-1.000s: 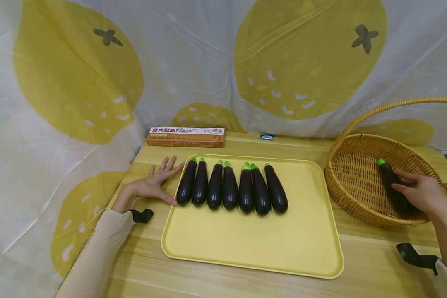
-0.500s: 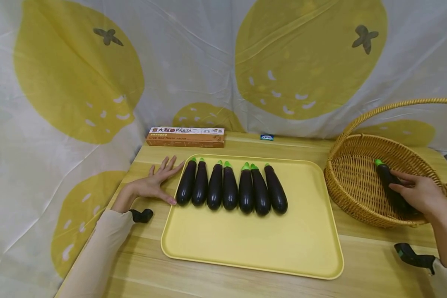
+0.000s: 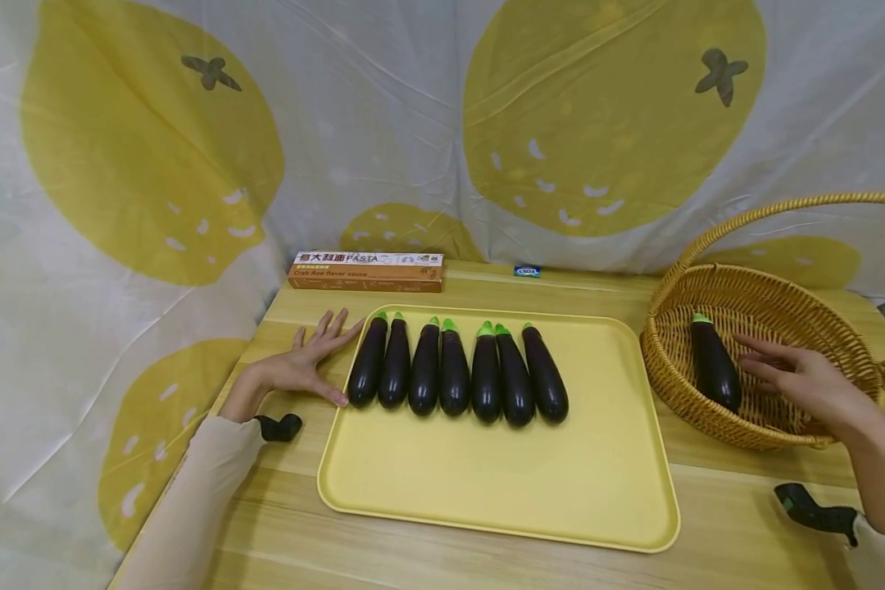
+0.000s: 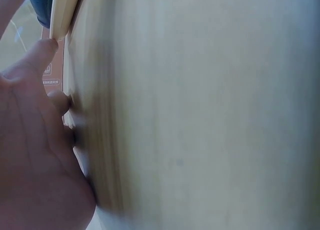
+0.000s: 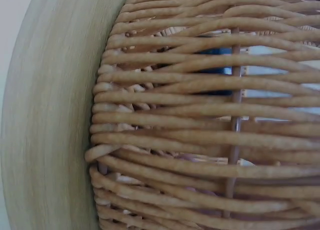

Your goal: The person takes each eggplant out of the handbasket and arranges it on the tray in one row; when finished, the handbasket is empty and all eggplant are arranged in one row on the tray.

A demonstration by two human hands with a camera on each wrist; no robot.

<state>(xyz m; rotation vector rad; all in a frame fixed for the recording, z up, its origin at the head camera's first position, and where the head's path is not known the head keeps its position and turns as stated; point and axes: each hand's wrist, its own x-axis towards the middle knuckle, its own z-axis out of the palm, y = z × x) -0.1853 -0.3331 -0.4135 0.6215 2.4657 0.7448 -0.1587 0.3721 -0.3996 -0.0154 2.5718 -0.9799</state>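
Observation:
A dark purple eggplant (image 3: 715,367) with a green cap lies inside the wicker basket (image 3: 677,378) at the right. Just right of it, apart from it, my right hand (image 3: 819,385) reaches over the basket's near rim with loose fingers and holds nothing. Several similar eggplants (image 3: 455,373) stand in a row on the yellow tray (image 3: 487,483), caps toward the back. At the tray's left edge my left hand (image 3: 302,365) rests on the table, fingers spread and thumb against the rim. In the right wrist view, basket weave (image 5: 200,110) hides my right hand's fingers.
Behind the tray lies a pasta box (image 3: 369,272). A small blue packet (image 3: 527,271) sits near the table's back edge. The basket's tall handle (image 3: 782,205) arches over it. A lemon-patterned cloth (image 3: 383,123) hangs behind and to the left.
The eggplant in the basket has moved left, and my right hand has let go of it and drawn slightly left. My left hand and the row on the tray have stayed put.

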